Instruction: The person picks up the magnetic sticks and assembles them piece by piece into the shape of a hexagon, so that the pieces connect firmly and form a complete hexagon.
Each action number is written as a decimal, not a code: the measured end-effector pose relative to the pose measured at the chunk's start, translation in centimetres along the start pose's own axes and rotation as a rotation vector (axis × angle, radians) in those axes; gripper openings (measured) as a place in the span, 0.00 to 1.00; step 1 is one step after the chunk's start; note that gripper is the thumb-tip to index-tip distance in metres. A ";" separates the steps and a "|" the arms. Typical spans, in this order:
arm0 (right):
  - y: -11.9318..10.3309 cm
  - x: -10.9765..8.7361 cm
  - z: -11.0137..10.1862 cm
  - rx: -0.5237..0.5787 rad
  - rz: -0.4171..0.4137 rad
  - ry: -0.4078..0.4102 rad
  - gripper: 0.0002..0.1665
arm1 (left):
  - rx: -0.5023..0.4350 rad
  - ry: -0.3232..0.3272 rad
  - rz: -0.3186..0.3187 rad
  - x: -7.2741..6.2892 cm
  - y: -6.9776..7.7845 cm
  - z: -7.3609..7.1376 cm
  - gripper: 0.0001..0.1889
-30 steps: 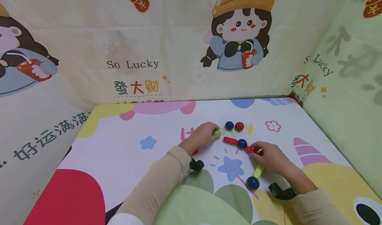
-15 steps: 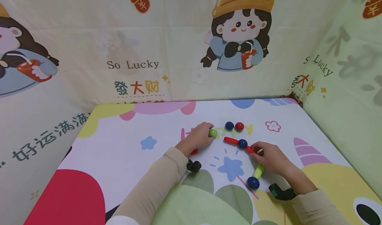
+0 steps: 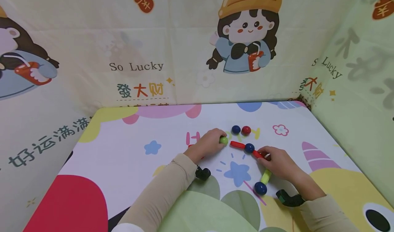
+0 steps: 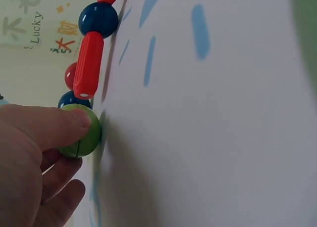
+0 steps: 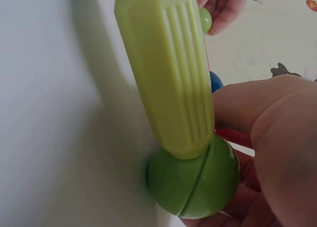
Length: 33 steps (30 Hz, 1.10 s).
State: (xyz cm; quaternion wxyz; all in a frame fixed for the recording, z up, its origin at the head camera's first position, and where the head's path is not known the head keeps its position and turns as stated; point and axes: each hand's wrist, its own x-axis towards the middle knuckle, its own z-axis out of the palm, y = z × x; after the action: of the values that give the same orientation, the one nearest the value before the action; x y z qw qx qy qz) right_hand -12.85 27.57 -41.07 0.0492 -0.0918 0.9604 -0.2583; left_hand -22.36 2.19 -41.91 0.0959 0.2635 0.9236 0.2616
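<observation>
My left hand (image 3: 210,142) pinches a green ball (image 4: 84,138) between thumb and fingers, just left of a chain of magnetic building pieces. The chain's near end is a red rod (image 4: 89,64), its tip a short gap from the green ball. It joins a dark blue ball (image 3: 249,148), then a second red rod (image 3: 257,154), which my right hand (image 3: 278,162) grips. By the right fingers, another green ball (image 5: 195,177) links to a lime rod (image 5: 168,73), which ends at a blue ball (image 3: 260,188) nearer me.
A loose blue ball (image 3: 236,129) and a red ball (image 3: 246,130) lie side by side behind the chain. Another red piece (image 3: 191,145) shows partly from under the left hand. A printed cloth (image 3: 184,54) stands as a wall behind the patterned table (image 3: 123,156).
The left hand draws the green ball slightly left, then brings it back right and a little nearer me, toward the red rod's tip. The right hand and chain stay in place.
</observation>
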 end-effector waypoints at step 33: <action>-0.2 -0.1 0.0 -0.005 0.035 -0.007 0.22 | -0.006 -0.038 0.020 0.3 1.0 0.5 0.21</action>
State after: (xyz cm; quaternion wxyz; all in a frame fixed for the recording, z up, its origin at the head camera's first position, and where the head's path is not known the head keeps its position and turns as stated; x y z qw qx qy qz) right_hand -12.68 27.41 -40.98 0.0568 -0.0759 0.9624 -0.2547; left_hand -22.04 3.30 -41.77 0.1118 0.2773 0.9181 0.2601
